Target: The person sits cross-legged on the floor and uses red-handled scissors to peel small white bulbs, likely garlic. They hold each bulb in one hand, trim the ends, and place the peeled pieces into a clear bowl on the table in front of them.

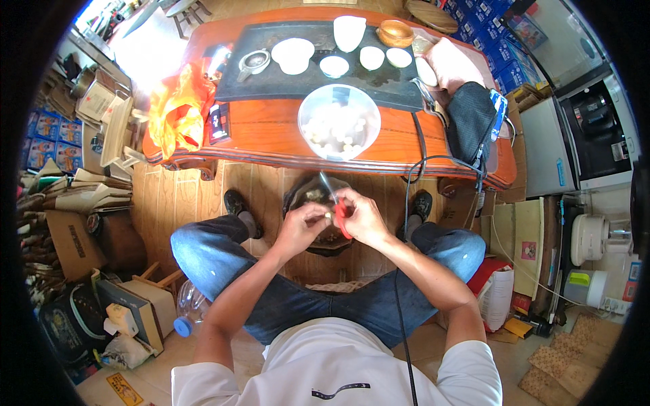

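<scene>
My left hand (303, 227) pinches a small pale round piece (328, 215) between thumb and fingertips; its exact kind is too small to tell. In my right hand (364, 219) are what look like red-handled scissors (342, 222), their blurred metal blade pointing away from me. Both hands are close together between my knees, above a dark-lined waste bin (299, 195) on the floor. Scraps show inside the bin, partly hidden by my hands. Beyond them, a translucent plastic bowl (339, 96) near the table's front edge contains several pale round pieces (348, 143).
The wooden table (264, 127) carries a dark tea tray (304, 91) with white cups (372, 58) and a strainer (254, 62). An orange plastic bag (177, 111) lies left, a dark pouch (469, 122) right. A black cable (407, 203) hangs past my right arm.
</scene>
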{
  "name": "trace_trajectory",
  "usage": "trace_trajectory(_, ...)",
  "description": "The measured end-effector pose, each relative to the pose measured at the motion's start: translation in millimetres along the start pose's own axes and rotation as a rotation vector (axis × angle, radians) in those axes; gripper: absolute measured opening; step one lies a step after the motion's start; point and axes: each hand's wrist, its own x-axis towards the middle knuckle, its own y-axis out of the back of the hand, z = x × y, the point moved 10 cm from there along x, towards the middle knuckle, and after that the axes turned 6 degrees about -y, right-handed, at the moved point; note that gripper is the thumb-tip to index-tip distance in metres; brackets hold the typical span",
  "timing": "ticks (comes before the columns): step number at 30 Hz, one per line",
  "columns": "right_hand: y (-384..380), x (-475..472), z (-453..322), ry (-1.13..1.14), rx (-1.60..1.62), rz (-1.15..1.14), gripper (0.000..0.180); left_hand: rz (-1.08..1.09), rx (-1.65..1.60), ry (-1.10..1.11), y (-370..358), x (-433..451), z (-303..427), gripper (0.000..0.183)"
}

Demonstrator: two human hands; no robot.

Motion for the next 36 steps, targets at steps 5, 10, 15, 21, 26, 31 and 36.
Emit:
trace_trajectory(5,-3.2,6.3,14.6,-0.074,0.010,-0.071,0.042,-0.010,-0.276,0.083,-5.6,-1.0,-16.3,0.020)
trace_trajectory(10,-4.6,13.2,26.0,-0.136,0.099,-0.103,0.047,0.010,-0.481,0.259,-7.8,-5.5,-22.2,0.021)
trace_trajectory(15,-3.5,7.4,16.7,-0.068,0.003,-0.050,0.044,0.155,-0.636,0.448,-9.3,-10.6,-44.5,0.025)
trace_trajectory(21,-4.7,11.7,20.3,-0.131,0.053,-0.077,0.044,0.153,-0.611,0.427,-8.6,-9.5,-44.8,0.020)
trace_trajectory(26,-2.9,14.1,25.7,-0.116,0.047,-0.047,0.043,0.160,-0.587,0.403,-10.3,-8.4,-45.0,0.019)
trace_trajectory(31,-8.1,12.0,24.9,-0.118,-0.033,-0.048,0.040,0.194,-0.602,0.424,-11.2,-10.2,-51.6,0.020)
trace_trajectory(36,-8.0,11.8,21.3,-0.144,-0.057,-0.047,0.039,0.247,-0.684,0.492,-11.6,-15.0,-59.7,0.024)
